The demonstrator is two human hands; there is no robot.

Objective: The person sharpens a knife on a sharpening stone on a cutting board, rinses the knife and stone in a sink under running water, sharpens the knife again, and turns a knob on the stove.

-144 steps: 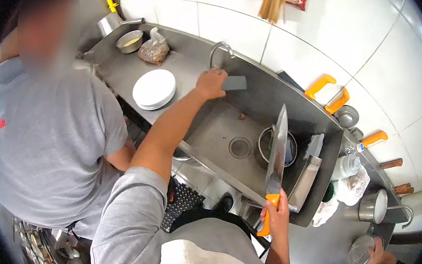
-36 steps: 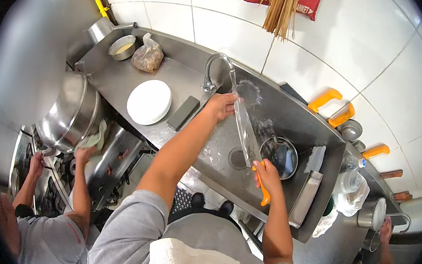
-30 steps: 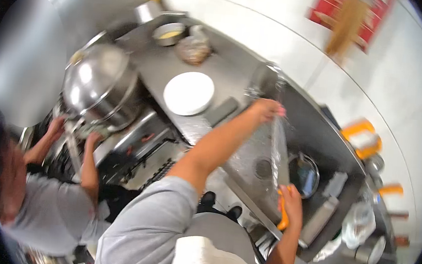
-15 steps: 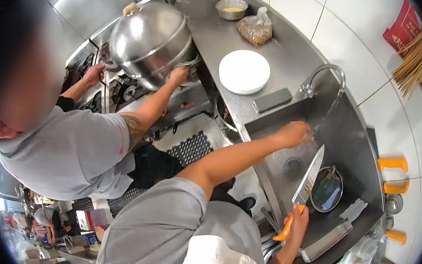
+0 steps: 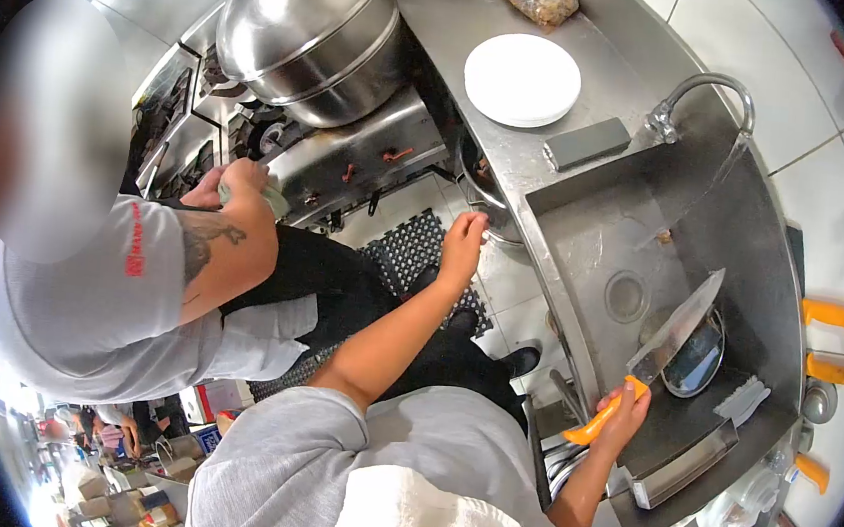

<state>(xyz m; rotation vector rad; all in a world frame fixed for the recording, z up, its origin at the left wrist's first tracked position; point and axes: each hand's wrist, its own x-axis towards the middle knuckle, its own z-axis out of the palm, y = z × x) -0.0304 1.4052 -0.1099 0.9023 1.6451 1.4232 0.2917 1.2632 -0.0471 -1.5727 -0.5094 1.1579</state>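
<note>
My right hand (image 5: 625, 414) is closed round the orange handle of a large knife (image 5: 680, 326), whose blade points up over the steel sink (image 5: 594, 248). Beneath the blade is a round metal bowl (image 5: 697, 360) in the sink. My left hand (image 5: 466, 235) hangs in the air left of the sink's front edge, fingers curled together; whether something small is in them is hidden. Water runs from the curved tap (image 5: 709, 83). A grey sharpening stone (image 5: 587, 143) lies on the counter beside the tap, near a stack of white plates (image 5: 521, 80).
To the left a co-worker (image 5: 139, 289) stands at the stove (image 5: 361, 158), holding a cloth near a large domed steel pot (image 5: 311, 38). A brush (image 5: 742, 400) and a long metal tray (image 5: 683, 467) are in the sink's right end. Orange-handled tools (image 5: 830, 317) line the wall.
My left hand has moved out of the sink to the left, away from the water. The knife stays in my right hand. The view has turned left, and the co-worker's hands have left the pot.
</note>
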